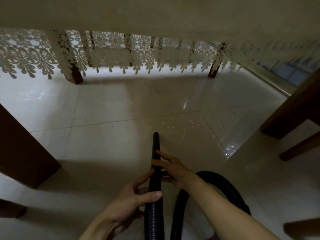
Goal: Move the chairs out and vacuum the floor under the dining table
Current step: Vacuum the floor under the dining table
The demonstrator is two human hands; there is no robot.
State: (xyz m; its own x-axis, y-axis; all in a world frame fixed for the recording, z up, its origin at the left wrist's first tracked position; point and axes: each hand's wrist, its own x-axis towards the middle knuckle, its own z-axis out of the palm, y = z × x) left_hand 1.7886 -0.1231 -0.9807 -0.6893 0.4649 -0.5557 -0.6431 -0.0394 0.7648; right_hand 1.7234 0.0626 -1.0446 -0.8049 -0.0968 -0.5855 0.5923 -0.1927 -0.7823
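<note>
Tiled floor (103, 110); 1 hose (155, 144); left hand (128, 203), right hand (173, 170) grip it.

Floor (107, 108) under me: glossy cream tile, thin grout lines, window glare on the far side. Four dark wooden table legs (74, 73) stand on it, two far, two near at either edge. Pale crumbs (173, 126) lie scattered on the middle tile, a second patch off to the right near the grout line. A slimmer chair leg (299, 148) stands at right. A loop of black hose (225, 184) seems to rest on the tile close by. A metal threshold strip (270, 80) edges the far right corner.
</note>
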